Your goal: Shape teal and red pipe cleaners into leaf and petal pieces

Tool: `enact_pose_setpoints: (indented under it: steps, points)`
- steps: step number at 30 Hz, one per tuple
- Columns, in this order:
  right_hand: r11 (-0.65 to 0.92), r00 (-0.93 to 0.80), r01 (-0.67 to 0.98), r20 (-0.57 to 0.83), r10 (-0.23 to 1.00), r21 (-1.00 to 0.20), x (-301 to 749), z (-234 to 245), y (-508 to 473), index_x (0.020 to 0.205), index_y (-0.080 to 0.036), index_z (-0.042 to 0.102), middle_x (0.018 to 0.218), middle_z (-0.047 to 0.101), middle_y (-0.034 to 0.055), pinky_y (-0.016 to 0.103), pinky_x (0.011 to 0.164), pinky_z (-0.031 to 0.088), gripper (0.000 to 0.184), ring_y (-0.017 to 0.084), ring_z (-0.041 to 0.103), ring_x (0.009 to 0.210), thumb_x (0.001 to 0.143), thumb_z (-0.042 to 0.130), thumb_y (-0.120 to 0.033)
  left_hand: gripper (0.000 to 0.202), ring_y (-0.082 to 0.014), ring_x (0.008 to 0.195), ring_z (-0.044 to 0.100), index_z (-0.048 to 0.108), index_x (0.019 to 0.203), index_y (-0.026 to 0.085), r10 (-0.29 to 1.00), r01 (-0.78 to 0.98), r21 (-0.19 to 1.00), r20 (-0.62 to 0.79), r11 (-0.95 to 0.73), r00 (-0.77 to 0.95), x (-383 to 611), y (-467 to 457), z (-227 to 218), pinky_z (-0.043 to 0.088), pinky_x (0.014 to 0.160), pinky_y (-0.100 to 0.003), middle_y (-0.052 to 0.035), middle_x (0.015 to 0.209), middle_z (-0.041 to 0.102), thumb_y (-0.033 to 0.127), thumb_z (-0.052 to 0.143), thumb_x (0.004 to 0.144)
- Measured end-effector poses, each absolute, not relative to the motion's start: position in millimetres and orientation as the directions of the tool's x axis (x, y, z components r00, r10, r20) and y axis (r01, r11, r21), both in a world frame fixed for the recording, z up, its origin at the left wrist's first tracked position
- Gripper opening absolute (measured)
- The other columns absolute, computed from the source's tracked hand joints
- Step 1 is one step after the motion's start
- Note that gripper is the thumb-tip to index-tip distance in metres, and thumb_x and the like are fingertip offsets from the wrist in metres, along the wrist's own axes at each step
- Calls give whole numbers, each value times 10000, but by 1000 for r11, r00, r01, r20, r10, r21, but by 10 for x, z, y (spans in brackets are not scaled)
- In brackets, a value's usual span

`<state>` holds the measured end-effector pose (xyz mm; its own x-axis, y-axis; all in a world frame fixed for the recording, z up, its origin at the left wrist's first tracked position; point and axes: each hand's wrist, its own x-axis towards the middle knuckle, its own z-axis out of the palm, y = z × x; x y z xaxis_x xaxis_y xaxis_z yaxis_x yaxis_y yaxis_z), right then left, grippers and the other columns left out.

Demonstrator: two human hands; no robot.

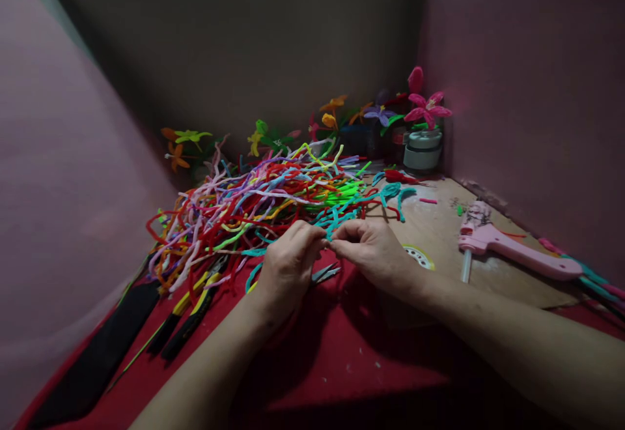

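My left hand [291,262] and my right hand [378,252] meet fingertip to fingertip over the front of the table. Both are closed in a pinch on a teal pipe cleaner [332,227], whose strands show just past the fingers; its held part is mostly hidden. Directly behind is a large tangled heap of many-coloured pipe cleaners [254,189]. Under my left hand, metal scissors [325,273] lie with only their blades showing. Teal twisted petal shapes [390,191] rest beyond my right hand.
Yellow-black pliers [193,309] and a dark flat strip [97,358] lie at left. At right, a pink glue gun [517,251] rests on a brown board [439,212], near a white roll of tape [418,257]. Pipe-cleaner flowers [428,109] stand along the back wall, one in a pale jar [422,151].
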<state>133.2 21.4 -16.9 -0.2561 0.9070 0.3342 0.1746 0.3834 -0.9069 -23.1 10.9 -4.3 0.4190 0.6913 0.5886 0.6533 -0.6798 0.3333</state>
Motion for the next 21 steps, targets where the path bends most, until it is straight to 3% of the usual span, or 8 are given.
enact_pose_setpoints:
  steps: [7, 11, 13, 15, 21]
  points:
    - [425, -280, 234, 358, 891, -874, 1311, -159, 165, 607, -144, 579, 568, 551, -7, 235, 563, 382, 155, 99, 484, 554, 746, 517, -173, 112, -96, 618, 437, 497, 741, 164, 739, 666, 375, 528, -645, 418, -222, 92, 32, 364, 588, -217, 3, 685, 481, 127, 438, 828]
    - [619, -129, 417, 631, 765, -665, 1342, -85, 146, 779, -133, 642, 743, 611, 62, 298, 701, 401, 119, 163, 522, 743, 754, 551, -205, 114, -91, 587, 438, 480, 726, 171, 833, 657, 526, 445, -540, 328, -247, 92, 68, 363, 565, -213, 18, 652, 473, 183, 438, 832]
    - [673, -144, 473, 704, 696, -569, 1371, -54, 161, 853, -144, 659, 826, 624, 82, 328, 765, 384, 150, 186, 508, 829, 751, 565, -202, 126, -92, 580, 441, 478, 725, 174, 855, 644, 567, 404, -513, 325, -259, 90, 90, 364, 563, -214, 21, 637, 471, 219, 436, 836]
    - [689, -261, 448, 653, 711, -570, 1394, -50, 191, 807, -178, 679, 790, 639, 58, 322, 754, 383, 135, 175, 514, 796, 768, 554, -208, 130, -95, 581, 450, 484, 734, 174, 863, 650, 571, 380, -501, 332, -261, 86, 103, 365, 565, -215, 19, 633, 478, 234, 433, 837]
    - [445, -396, 275, 322, 860, -852, 1402, -98, 268, 613, -157, 654, 531, 572, -10, 230, 523, 367, 204, 94, 471, 511, 762, 535, -228, 132, -106, 594, 478, 515, 739, 167, 862, 734, 477, 406, -483, 304, -236, 94, 77, 360, 568, -220, 1, 651, 526, 231, 437, 824]
